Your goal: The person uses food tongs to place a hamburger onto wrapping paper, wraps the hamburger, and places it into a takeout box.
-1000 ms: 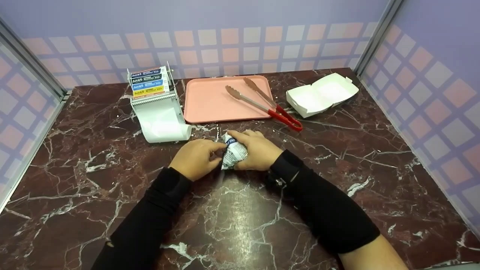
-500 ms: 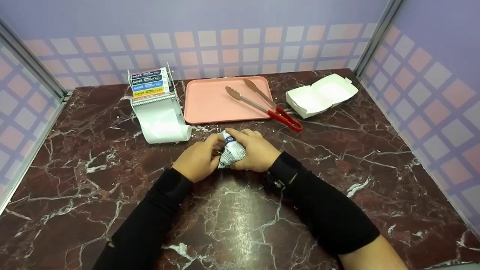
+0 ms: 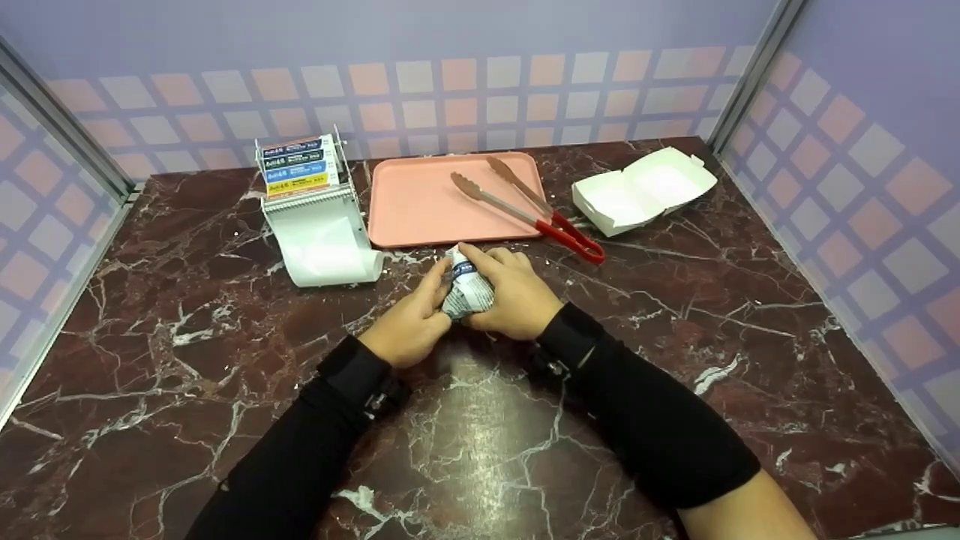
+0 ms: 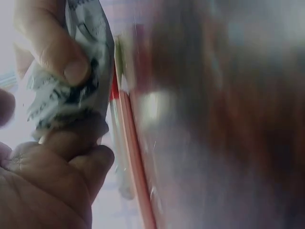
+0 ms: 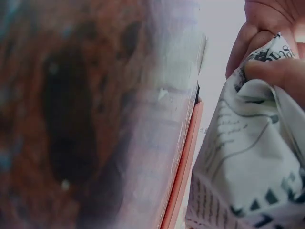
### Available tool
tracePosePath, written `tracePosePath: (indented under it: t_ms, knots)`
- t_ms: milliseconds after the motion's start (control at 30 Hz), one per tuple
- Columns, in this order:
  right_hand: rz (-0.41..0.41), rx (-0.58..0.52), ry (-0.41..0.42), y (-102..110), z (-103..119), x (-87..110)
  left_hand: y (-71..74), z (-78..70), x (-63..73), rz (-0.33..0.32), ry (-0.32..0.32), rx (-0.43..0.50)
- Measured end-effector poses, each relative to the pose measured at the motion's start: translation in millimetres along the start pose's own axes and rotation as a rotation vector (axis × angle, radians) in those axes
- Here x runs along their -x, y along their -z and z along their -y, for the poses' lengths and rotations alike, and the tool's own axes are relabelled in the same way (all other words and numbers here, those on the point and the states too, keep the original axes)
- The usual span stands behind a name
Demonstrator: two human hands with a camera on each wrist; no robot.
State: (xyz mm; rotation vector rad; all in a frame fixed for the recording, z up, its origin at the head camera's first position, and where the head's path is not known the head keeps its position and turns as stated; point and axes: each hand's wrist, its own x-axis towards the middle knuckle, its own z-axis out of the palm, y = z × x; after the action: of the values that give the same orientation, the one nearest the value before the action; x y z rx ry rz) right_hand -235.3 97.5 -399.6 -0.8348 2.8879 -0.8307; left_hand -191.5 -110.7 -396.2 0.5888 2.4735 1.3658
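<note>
Between both hands is a small bundle wrapped in newsprint-patterned paper [image 3: 470,289], with a dark blue band near its far end. My left hand [image 3: 410,324] holds its left side, thumb toward me and fingers farther off. Gripping the right side is my right hand [image 3: 519,297], its index finger at the far tip and thumb near the near end. The left wrist view shows a fingertip pressed against the printed wrapper [image 4: 97,52]. Folded, gathered wrapper [image 5: 252,143] fills the lower right of the right wrist view. What the paper encloses is hidden.
Beyond the hands lies a pink tray [image 3: 416,206], with red-handled tongs [image 3: 570,236] resting partly on it. At left stands a wire rack [image 3: 345,180] of colored labeled boxes, with a white paper roll [image 3: 322,255] hanging forward. An open white carton [image 3: 645,187] sits at right.
The bundle has tipped more upright and shifted slightly away from me. My left hand has turned and moved right and forward, closing in on its side. The right hand keeps hold.
</note>
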Motion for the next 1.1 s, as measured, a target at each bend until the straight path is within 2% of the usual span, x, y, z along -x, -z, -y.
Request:
tracePosePath:
  t_ms: [233,500,700,933,1100]
  knots:
    - [-0.008,0.032,0.012,0.4,2.0,1.0,-4.9,-1.0,0.3,-0.029,0.035,-0.046]
    - [-0.025,0.079,0.028,-0.7,5.1,1.3,-8.3,0.0,-0.7,-0.06,0.046,0.007]
    - [-0.012,0.083,0.034,-1.0,6.3,1.3,-9.1,3.3,-3.0,-0.049,0.082,0.035]
    - [0.007,0.092,0.039,-0.1,6.1,1.2,-3.6,-2.5,-0.8,-0.039,0.156,-0.106]
    - [0.03,0.114,0.029,-0.3,5.1,0.9,4.0,-4.8,1.3,-0.08,0.159,-0.11]
